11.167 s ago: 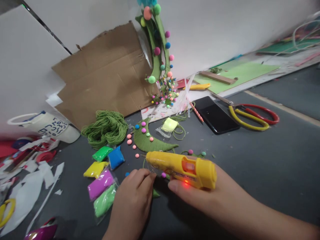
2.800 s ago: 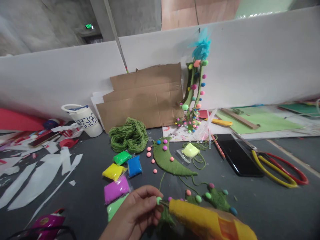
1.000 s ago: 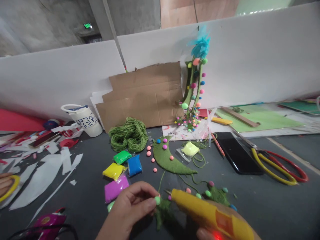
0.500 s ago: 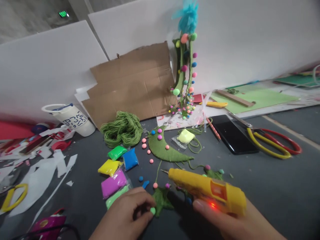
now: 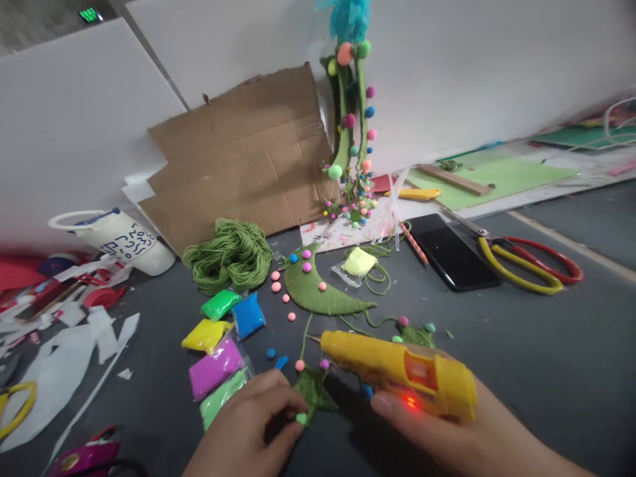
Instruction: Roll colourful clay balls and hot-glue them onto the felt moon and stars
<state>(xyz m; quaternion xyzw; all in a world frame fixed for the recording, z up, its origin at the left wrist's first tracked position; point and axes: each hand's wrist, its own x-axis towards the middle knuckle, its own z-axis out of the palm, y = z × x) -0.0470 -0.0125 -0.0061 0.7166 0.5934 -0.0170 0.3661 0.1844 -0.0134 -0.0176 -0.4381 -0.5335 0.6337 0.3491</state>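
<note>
My right hand (image 5: 422,424) is wrapped round a yellow hot glue gun (image 5: 392,368), its metal nozzle pointing left and a red light glowing on its side. With thumb and forefinger, my left hand (image 5: 253,424) pinches a small light green ball (image 5: 301,419) at the lower tip of a green yarn-wrapped star (image 5: 314,389). A pink ball (image 5: 299,365) and a purple ball (image 5: 324,364) sit on the star's other tips. Behind lies a green yarn-wrapped crescent (image 5: 318,295) with several coloured balls on it. Another green star shape (image 5: 417,336) is partly hidden behind the glue gun.
Bright clay packets (image 5: 216,369) and a green yarn bundle (image 5: 229,255) lie left of centre. A black phone (image 5: 450,252) and scissors (image 5: 521,265) are on the right. A decorated green stand (image 5: 342,132) rises before cardboard (image 5: 238,159); paper scraps (image 5: 64,377) litter the left.
The view has shifted slightly, so most things appear further left and higher. Both hands keep their grips on the glue gun and the light green ball, with little change between them.
</note>
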